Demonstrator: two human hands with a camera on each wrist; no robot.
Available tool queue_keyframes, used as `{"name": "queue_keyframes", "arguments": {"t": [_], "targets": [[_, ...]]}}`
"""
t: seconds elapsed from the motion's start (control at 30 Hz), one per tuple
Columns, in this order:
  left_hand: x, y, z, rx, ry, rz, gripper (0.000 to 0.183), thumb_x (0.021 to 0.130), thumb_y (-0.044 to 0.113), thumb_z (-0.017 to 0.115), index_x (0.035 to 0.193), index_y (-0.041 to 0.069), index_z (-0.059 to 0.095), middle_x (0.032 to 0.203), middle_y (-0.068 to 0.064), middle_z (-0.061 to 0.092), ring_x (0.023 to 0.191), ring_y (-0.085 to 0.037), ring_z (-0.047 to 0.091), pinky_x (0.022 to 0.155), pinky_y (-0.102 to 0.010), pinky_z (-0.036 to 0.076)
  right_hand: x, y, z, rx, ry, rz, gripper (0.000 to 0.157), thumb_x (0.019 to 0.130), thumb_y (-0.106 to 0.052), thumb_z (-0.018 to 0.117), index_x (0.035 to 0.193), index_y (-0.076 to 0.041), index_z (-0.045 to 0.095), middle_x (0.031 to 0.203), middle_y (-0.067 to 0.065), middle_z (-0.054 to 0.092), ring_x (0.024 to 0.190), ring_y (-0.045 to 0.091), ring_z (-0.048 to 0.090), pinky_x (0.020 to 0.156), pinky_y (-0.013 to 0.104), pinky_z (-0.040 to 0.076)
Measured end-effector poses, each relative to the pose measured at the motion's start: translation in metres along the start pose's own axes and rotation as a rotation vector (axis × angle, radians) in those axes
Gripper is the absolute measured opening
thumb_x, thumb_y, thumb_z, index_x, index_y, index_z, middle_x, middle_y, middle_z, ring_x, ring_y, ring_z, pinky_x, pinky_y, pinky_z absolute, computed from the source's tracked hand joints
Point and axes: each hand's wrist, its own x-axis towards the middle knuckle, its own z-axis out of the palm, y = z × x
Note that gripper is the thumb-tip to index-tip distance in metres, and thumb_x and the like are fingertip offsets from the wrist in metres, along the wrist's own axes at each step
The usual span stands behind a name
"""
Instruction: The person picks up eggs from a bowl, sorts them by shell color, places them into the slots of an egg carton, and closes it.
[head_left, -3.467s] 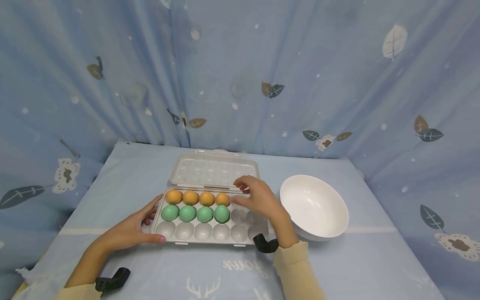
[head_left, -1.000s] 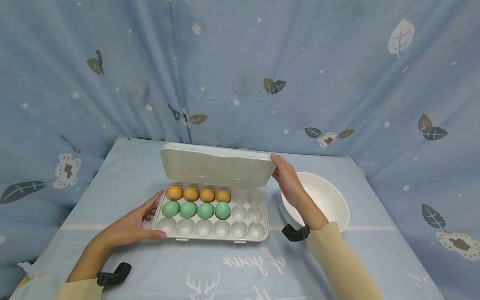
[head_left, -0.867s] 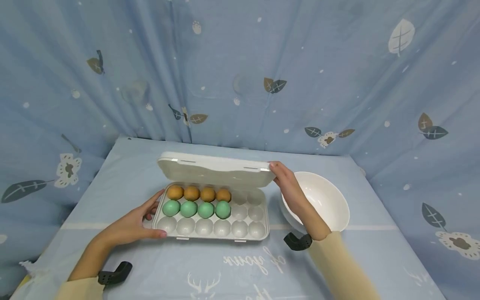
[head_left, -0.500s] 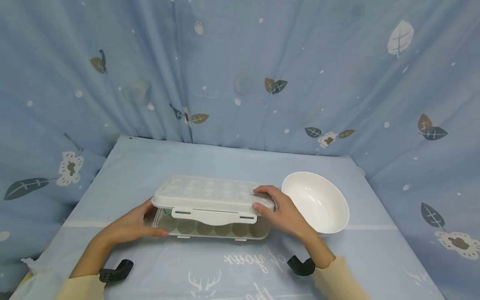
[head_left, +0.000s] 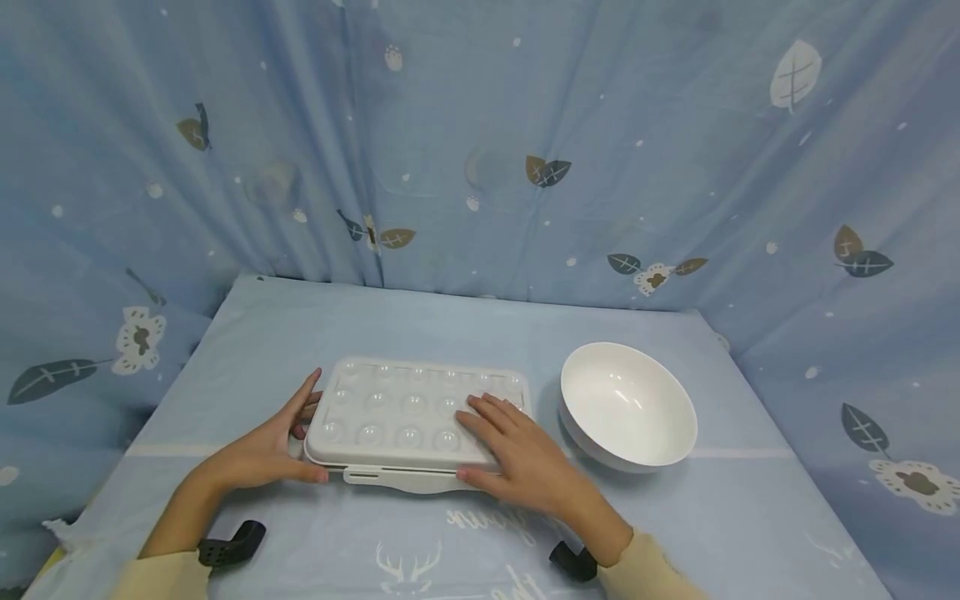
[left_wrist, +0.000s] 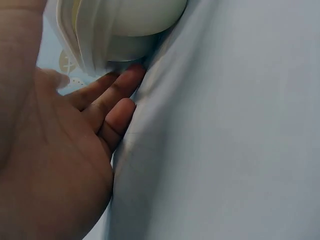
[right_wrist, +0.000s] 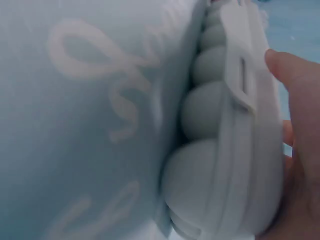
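A white plastic egg box (head_left: 390,408) lies on the table, its lid lowered over the tray and the eggs hidden beneath. My left hand (head_left: 266,450) holds the box's left end, thumb at the front corner and fingers along the side. In the left wrist view, bent fingers (left_wrist: 117,95) reach the box's lower edge. My right hand (head_left: 528,458) rests on the right part of the lid with straight, spread fingers; its thumb (right_wrist: 285,65) touches the front edge, beside the latch flap (right_wrist: 240,75). The flap hangs at the front; whether it is latched I cannot tell.
A white bowl (head_left: 630,408) stands to the right of the box, beyond my right hand. A pale blue printed cloth (head_left: 420,325) covers the table, and a patterned blue curtain (head_left: 450,167) hangs behind it and at the sides.
The lid, lying back at first, has swung forward and down over the orange and green eggs. My right hand has moved from its corner to its top. The left hand stays at the box's end.
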Motion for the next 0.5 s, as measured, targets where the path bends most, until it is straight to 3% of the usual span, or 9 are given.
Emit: {"name": "queue_keyframes", "arguments": {"t": [0.07, 0.13, 0.27, 0.37, 0.5], "targets": [[0.001, 0.002, 0.002, 0.029, 0.012, 0.006, 0.135, 0.075, 0.025, 0.092, 0.166, 0.026, -0.007, 0.163, -0.022, 0.023, 0.12, -0.024, 0.044, 0.088, -0.035, 0.045, 0.0, -0.003, 0.003, -0.048, -0.037, 0.015, 0.078, 0.099, -0.073, 0.043, 0.163, -0.03, 0.032, 0.17, -0.002, 0.027, 0.157, 0.02, 0.022, 0.126, 0.041, 0.02], [0.004, 0.005, 0.005, 0.066, 0.033, 0.016, 0.131, 0.076, 0.027, 0.091, 0.167, 0.026, -0.003, 0.166, -0.021, 0.015, 0.133, -0.037, 0.039, 0.098, -0.049, 0.045, 0.0, -0.004, 0.006, -0.088, -0.056, 0.026, 0.079, 0.099, -0.074, 0.039, 0.164, -0.031, 0.027, 0.171, -0.003, 0.022, 0.159, 0.019, 0.018, 0.126, 0.04, 0.017], [0.011, 0.012, 0.015, 0.176, 0.106, 0.039, 0.127, 0.073, 0.039, 0.093, 0.168, 0.024, 0.008, 0.171, -0.017, 0.003, 0.151, -0.052, 0.015, 0.104, -0.079, 0.026, 0.0, -0.006, 0.009, -0.131, -0.066, 0.025, 0.082, 0.1, -0.074, 0.035, 0.166, -0.03, 0.019, 0.173, -0.003, 0.017, 0.159, 0.019, 0.014, 0.127, 0.039, 0.015], [0.016, 0.019, 0.023, 0.283, 0.159, 0.098, 0.12, 0.07, 0.051, 0.093, 0.165, 0.019, 0.025, 0.172, -0.014, 0.009, 0.155, -0.048, 0.008, 0.11, -0.077, 0.016, 0.0, -0.007, 0.009, -0.165, -0.055, 0.014, 0.085, 0.1, -0.076, 0.033, 0.167, -0.027, 0.017, 0.173, -0.001, 0.017, 0.159, 0.019, 0.014, 0.127, 0.039, 0.015], [0.018, 0.032, 0.034, 0.453, 0.189, 0.208, 0.105, 0.073, 0.061, 0.087, 0.156, 0.013, 0.045, 0.168, -0.014, 0.028, 0.158, -0.041, 0.008, 0.122, -0.063, 0.004, 0.0, -0.009, 0.01, -0.203, -0.045, 0.01, 0.091, 0.098, -0.079, 0.032, 0.167, -0.023, 0.016, 0.173, 0.001, 0.016, 0.159, 0.02, 0.014, 0.127, 0.04, 0.016]]}}
